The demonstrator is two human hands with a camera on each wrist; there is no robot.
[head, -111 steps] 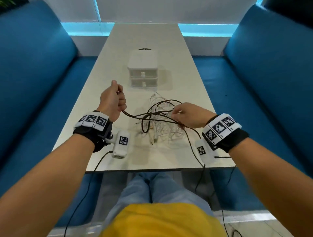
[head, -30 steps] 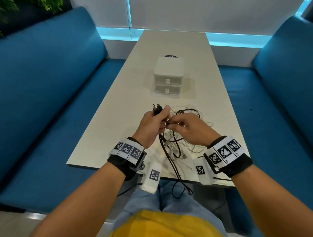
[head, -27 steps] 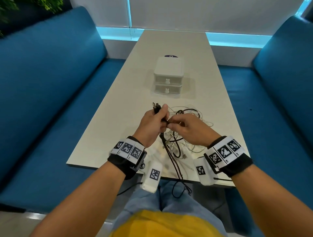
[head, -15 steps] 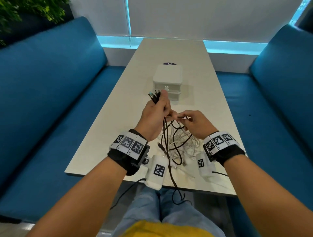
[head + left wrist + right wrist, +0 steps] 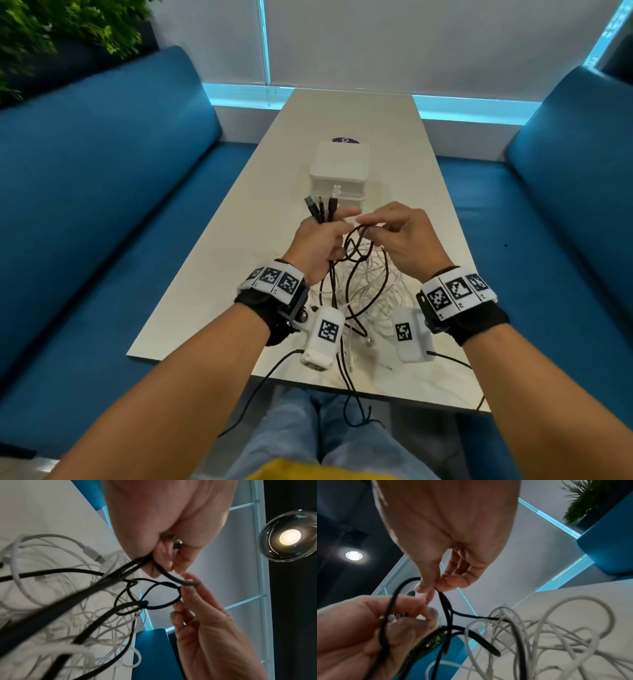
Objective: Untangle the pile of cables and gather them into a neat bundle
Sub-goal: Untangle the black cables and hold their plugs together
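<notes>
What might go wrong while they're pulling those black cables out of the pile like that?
The black cables run down through the white cables; lifting further may drag the white tangle up. The loop pinched by the right hand shows a crossing that could tighten into a knot. The left hand grips several plug ends; one may slip free.

A long pale table (image 5: 349, 113) runs between two blue upholstered benches, the left bench (image 5: 102, 178) and the right bench (image 5: 575, 192). White roller blinds (image 5: 428, 41) cover the window at the far end, edged with cyan light. Green foliage (image 5: 51, 31) stands behind the left bench, and a round ceiling lamp (image 5: 289, 536) is lit.
</notes>
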